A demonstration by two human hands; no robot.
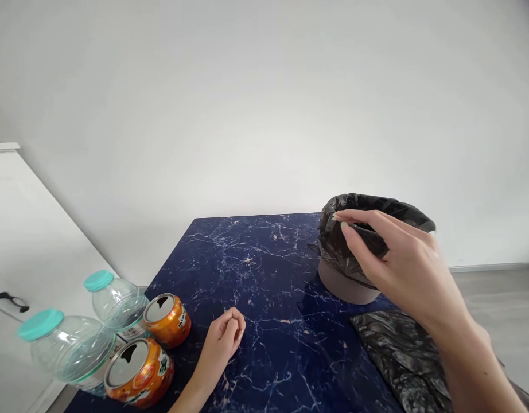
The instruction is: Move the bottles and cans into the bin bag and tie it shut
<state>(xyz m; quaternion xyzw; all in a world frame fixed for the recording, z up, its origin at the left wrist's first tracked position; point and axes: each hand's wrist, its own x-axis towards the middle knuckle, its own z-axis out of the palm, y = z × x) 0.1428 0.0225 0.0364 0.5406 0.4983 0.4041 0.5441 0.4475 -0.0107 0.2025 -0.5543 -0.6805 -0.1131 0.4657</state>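
Nearest the camera, the right hand (pixel 402 264) reaches over the bin (pixel 348 287), fingers (pixel 354 221) loosely curled and pinching the black liner (pixel 376 206) at the near side of the rim; it seems to have a light hold of the film, though the thumb is hidden, so how firm the pinch is I cannot tell. That liner is already draped over the rim and bunched down the bin's left wall. To seat it well, I judge the film should be drawn evenly outward and down round the rim, without tugging hard enough to tear it or tip the bin.

Left of the bin, well apart, the left hand (pixel 224 338) rests on the table (pixel 268 252) in a loose fist, holding nothing. Farther left stand two orange cans (pixel 165 318), opened, and two clear bottles (pixel 113 298) with teal caps, at the table's edge. Just in front of the bin, right of centre, lies a folded black bag (pixel 397 350).
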